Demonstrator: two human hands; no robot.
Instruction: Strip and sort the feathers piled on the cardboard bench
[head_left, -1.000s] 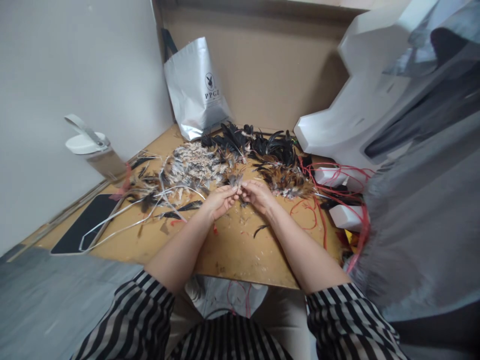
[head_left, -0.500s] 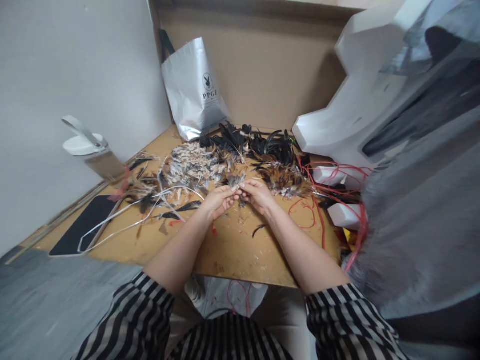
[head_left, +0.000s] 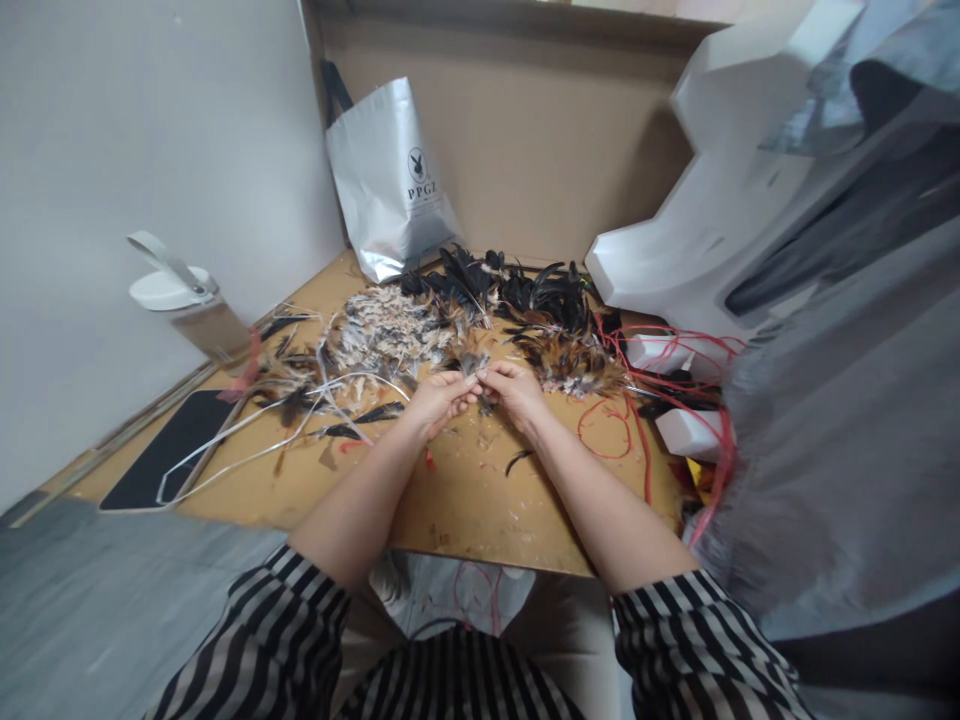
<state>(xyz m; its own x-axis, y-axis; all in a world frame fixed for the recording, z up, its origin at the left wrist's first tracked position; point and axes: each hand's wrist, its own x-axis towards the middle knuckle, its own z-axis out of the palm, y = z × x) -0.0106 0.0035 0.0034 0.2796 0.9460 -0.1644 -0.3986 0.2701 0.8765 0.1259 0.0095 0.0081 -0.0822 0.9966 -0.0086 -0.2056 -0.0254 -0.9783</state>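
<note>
My left hand (head_left: 441, 400) and my right hand (head_left: 514, 393) meet at the fingertips over the middle of the wooden table (head_left: 465, 510). Both are closed in a pinch on a small tuft of greyish-brown feathers (head_left: 474, 364), whose fluffy ends stick out beyond the fingers. Just past the hands lies a heap of pale, speckled feathers (head_left: 390, 330). Black feathers (head_left: 540, 295) are piled behind it, and glossy brown feathers (head_left: 562, 355) spread to the right. A few loose dark feathers (head_left: 379, 412) lie left of my left hand.
A silver bag (head_left: 382, 190) stands at the back. To the left are a lidded cup (head_left: 202, 315), a black phone-like slab (head_left: 161, 450) and white cord (head_left: 247, 440). Red strings (head_left: 641, 440) tangle around white blocks (head_left: 686, 432) at right, beside grey fabric (head_left: 847, 430).
The hands stay pinched together in nearly the same place, with only slight finger movement. The view has shifted a little.
</note>
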